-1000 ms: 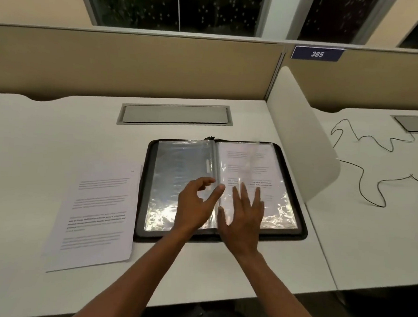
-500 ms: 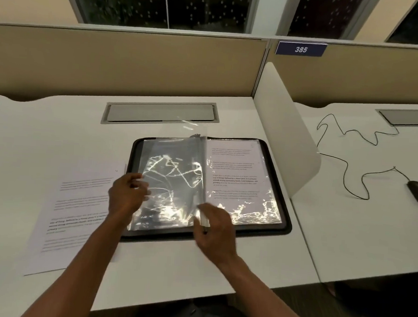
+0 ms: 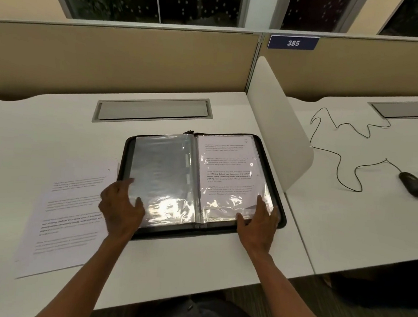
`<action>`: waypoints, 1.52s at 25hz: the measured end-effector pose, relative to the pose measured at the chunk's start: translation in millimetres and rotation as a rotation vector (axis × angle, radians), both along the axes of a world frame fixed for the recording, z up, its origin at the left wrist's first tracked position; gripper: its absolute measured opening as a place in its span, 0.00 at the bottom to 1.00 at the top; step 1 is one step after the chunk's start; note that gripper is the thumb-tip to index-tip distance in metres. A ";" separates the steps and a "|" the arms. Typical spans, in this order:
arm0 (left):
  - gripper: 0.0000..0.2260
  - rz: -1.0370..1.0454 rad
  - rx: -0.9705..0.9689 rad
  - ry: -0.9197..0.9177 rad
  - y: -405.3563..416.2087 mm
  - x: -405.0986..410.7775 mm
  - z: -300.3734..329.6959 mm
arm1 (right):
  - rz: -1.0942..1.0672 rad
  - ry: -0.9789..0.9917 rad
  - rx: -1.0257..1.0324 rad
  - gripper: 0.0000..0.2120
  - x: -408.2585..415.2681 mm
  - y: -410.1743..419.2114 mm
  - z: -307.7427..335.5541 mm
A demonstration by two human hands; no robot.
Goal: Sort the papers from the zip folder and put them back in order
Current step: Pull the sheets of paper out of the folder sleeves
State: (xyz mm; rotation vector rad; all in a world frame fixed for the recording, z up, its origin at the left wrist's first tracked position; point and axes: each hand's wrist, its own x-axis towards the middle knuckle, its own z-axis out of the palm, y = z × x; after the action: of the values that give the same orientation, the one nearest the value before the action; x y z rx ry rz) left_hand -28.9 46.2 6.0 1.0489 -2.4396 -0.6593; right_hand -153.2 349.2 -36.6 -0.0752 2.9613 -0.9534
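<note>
Zip folder (image 3: 277, 199) lay open flat on the counter (image 3: 58, 129), in front of us, spine running away from the body. We had the left hand (image 3: 120, 208) resting on the lower left corner of the empty clear sleeve (image 3: 163, 175), fingers spread and fairly straight, thumb on the plastic; nothing pinched that we could see. Right hand (image 3: 257, 225) lay at the lower right corner of the right-hand page, fingers extended along the sleeve edge over the printed sheet (image 3: 227, 169) inside it. Whether a fingertip was hooked under that edge, we could not tell.

Loose papers (image 3: 70, 213) sat in a small stack just left of the folder, printed side up, touching or nearly touching its edge.

Handling, as we judged it: sleeves thin, glossy, floppy, likely slippery and clingy; best lifted at a free outer corner, not near the spine. Paper light, easily creased; it should be slid in from the sleeve's open edge with the sleeve pinned flat. Case itself looked stiff enough to stay put.
</note>
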 end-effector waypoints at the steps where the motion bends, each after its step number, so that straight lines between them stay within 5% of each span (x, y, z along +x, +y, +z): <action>1: 0.23 -0.070 -0.029 0.049 12.4 -7.1 3.9 | -0.016 0.013 -0.087 0.40 -0.3 -0.3 1.9; 6: 0.12 -0.551 0.159 0.186 98.0 -44.1 0.3 | -0.095 0.075 -0.528 0.35 -11.7 -3.5 23.2; 12: 0.17 -0.756 0.169 -0.033 165.7 -89.5 -5.8 | -0.438 -0.292 -0.982 0.43 -45.7 7.5 47.8; 15: 0.19 -0.757 0.125 -0.092 171.5 -100.1 -11.9 | -0.421 -0.298 -0.928 0.42 -53.4 15.8 43.3; 21: 0.10 -0.610 0.211 0.099 171.5 -105.2 -9.9 | -0.246 -0.165 -0.612 0.29 -54.7 25.6 52.9; 24: 0.11 -0.605 0.015 0.167 170.8 -106.5 -6.7 | -0.145 -0.126 -0.506 0.28 -55.8 29.0 55.7; 28: 0.11 -0.763 -0.315 0.120 174.3 -109.4 -26.2 | -0.108 -0.129 -0.493 0.32 -59.5 28.4 57.0; 35: 0.30 -0.712 -0.189 -0.110 203.8 -112.5 -39.2 | -0.084 -0.123 -0.531 0.34 -65.3 24.9 55.9; 38: 0.25 -0.698 -0.323 -0.117 207.7 -113.1 -41.9 | -0.074 -0.117 -0.565 0.34 -67.8 24.0 58.8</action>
State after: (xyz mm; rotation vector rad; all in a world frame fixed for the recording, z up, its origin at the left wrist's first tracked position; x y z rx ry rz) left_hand -142.0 253.9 -35.9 0.0946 -2.8844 -0.3754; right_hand -221.0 373.2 22.2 0.0759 2.5150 -1.7051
